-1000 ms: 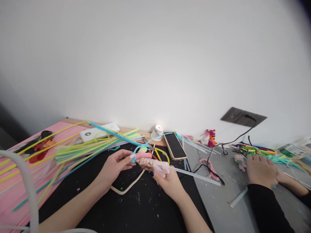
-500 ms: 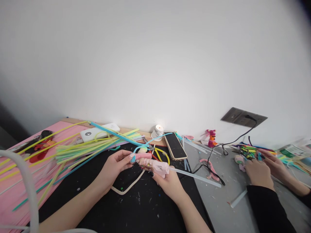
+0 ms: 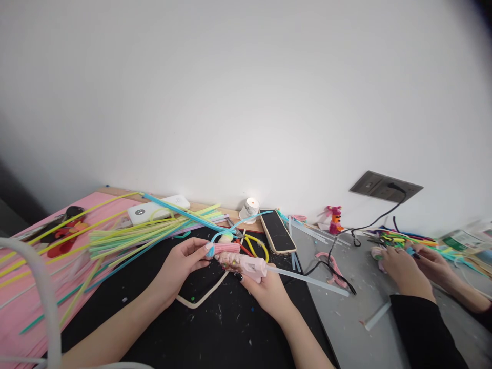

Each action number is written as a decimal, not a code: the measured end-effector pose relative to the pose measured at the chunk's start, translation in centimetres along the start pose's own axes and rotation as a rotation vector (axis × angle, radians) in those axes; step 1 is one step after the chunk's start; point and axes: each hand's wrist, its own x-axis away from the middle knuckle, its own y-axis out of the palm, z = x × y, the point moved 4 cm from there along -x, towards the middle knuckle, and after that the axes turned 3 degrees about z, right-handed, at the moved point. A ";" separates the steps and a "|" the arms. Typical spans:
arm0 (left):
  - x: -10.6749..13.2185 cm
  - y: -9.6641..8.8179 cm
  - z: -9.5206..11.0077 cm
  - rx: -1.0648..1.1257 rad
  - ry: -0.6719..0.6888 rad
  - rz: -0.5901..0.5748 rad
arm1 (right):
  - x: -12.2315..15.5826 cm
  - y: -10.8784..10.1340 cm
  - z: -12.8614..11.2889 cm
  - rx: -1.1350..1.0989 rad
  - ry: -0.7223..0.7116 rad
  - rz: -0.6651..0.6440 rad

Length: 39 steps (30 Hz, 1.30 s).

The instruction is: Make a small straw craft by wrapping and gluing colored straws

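Observation:
Between the fingertips of my left hand (image 3: 188,259) is a small pink-and-blue pipe-cleaner piece (image 3: 226,248), with a long blue stem (image 3: 251,219) sticking up to the right. My right hand (image 3: 269,289) is closed around a pale pink hot glue gun (image 3: 251,266). Its stained nozzle end points left, at or just below the pink part; whether they touch I cannot tell. A long clear glue stick (image 3: 311,281) juts from the gun's back. Behind the piece lies a yellow pipe-cleaner loop (image 3: 258,246), and a cream cord (image 3: 205,297) bends across the black mat below.
Bundled pipe cleaners (image 3: 126,241) and a white power strip-like box (image 3: 157,209) lie left. A lit candle cup (image 3: 249,209) and a phone (image 3: 277,231) stand behind. A black cable (image 3: 326,260) runs to the wall socket (image 3: 386,185). A co-worker's hands (image 3: 411,271) work at right.
My hands, the glue gun and the pink-and-blue piece stay almost in place. The co-worker's nearer hand has shifted slightly left and up.

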 end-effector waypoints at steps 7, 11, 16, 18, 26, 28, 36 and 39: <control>-0.1 0.0 -0.1 -0.029 0.000 -0.010 | 0.0 -0.3 0.2 0.042 0.013 0.030; -0.2 0.1 -0.2 -0.053 0.013 -0.030 | 0.0 -0.3 0.2 0.006 -0.010 0.024; -0.2 0.0 -0.2 -0.080 0.036 -0.031 | 0.0 -0.3 0.1 -0.036 -0.001 0.014; -0.2 0.0 -0.1 -0.094 0.050 -0.038 | 0.0 -0.3 0.3 -0.028 0.012 0.027; -0.3 0.3 0.3 -0.167 0.099 -0.054 | 0.2 -0.5 0.6 0.033 0.026 0.082; -0.1 0.4 0.5 -0.193 0.111 -0.055 | 0.2 -0.5 0.7 0.023 0.032 0.072; 0.0 0.6 0.7 -0.242 0.174 -0.095 | -0.2 -0.7 -0.5 -0.078 -0.023 0.039; -0.1 0.5 0.5 -0.243 0.192 -0.119 | -0.3 -0.8 -0.8 -0.091 -0.036 0.040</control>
